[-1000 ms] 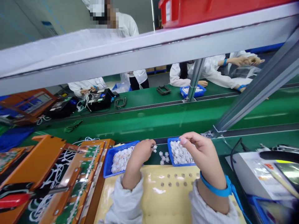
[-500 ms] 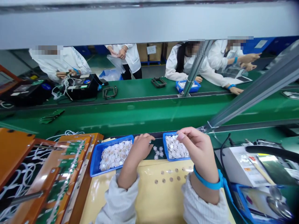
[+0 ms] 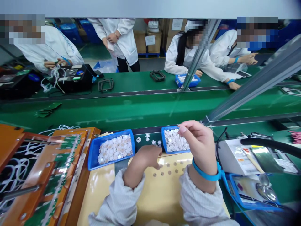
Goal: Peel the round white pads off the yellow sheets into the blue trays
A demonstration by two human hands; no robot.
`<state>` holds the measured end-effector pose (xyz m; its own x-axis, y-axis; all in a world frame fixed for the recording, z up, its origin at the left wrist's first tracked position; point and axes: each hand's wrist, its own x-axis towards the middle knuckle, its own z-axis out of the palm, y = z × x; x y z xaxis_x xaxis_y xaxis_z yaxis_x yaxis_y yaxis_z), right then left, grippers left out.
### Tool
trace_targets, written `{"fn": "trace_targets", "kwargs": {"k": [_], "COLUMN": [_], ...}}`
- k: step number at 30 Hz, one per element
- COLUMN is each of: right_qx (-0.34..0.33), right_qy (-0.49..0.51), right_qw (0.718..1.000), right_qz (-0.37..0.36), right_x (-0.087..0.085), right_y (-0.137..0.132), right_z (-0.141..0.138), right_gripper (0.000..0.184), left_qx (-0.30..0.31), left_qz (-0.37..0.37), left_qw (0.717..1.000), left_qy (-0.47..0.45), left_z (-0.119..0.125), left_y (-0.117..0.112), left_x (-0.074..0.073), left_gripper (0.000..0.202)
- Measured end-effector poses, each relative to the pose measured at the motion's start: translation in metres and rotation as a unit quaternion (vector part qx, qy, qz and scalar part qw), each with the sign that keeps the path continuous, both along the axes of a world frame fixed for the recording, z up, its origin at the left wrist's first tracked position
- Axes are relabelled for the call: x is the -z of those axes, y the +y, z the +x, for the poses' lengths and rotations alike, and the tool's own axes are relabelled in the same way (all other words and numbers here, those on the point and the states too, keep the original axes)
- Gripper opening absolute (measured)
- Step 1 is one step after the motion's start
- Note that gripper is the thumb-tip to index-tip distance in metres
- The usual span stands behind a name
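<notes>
Left hand [image 3: 148,156] drew back, curled shut, to the yellow plate's [image 3: 155,194] far edge; right hand [image 3: 198,138], pinched above the blue tray [image 3: 163,140], should stay low.

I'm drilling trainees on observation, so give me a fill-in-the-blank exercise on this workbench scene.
1. The right hand is above a ____ tray of small white parts.
2. The blue wrist strap is on the person's ____ wrist.
3. The left hand is curled over the ____ mat.
Missing words: blue; right; yellow.
</notes>
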<state>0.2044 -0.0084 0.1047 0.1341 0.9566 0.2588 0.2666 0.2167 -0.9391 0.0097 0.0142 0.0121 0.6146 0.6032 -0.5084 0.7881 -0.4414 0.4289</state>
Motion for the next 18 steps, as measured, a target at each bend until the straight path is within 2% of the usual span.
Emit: {"fn": "trace_targets", "kwargs": {"k": [2, 5, 8, 11, 13, 16, 18], "right_qx": [-0.015, -0.041, -0.107, -0.230, -0.297, -0.341, -0.348], "right_qy": [0.003, -0.022, -0.090, -0.182, -0.241, -0.305, -0.316], "right_qw": [1.000, 0.999, 0.990, 0.956, 0.924, 0.889, 0.881], "right_qz": [-0.001, 0.001, 0.016, 0.019, 0.006, -0.030, -0.057], "right_x": [0.000, 0.000, -0.002, -0.004, -0.004, -0.001, 0.000], "right_y": [0.000, 0.000, 0.001, 0.001, 0.002, 0.004, 0.006], "right_z": [0.000, 0.000, -0.002, -0.010, -0.019, -0.031, -0.035], "right_gripper": [0.019, 0.017, 0.014, 0.015, 0.027, 0.025, 0.023], "left_qx": [0.008, 0.026, 0.015, -0.016, -0.045, -0.100, -0.134], "left_qz": [-0.006, -0.009, 0.016, 0.054, 0.073, 0.057, 0.033], "left_qw": [1.000, 0.999, 0.999, 0.995, 0.986, 0.964, 0.948], "left_qy": [-0.003, -0.022, -0.044, -0.088, -0.144, -0.238, -0.286], "left_z": [-0.005, -0.012, -0.021, -0.035, -0.047, -0.067, -0.078], "left_y": [0.002, 0.000, -0.006, -0.013, -0.016, -0.016, -0.014], "left_x": [-0.006, -0.022, -0.040, -0.057, -0.066, -0.074, -0.076], "left_gripper": [0.045, 0.022, 0.009, 0.018, 0.019, 0.030, 0.040]}}
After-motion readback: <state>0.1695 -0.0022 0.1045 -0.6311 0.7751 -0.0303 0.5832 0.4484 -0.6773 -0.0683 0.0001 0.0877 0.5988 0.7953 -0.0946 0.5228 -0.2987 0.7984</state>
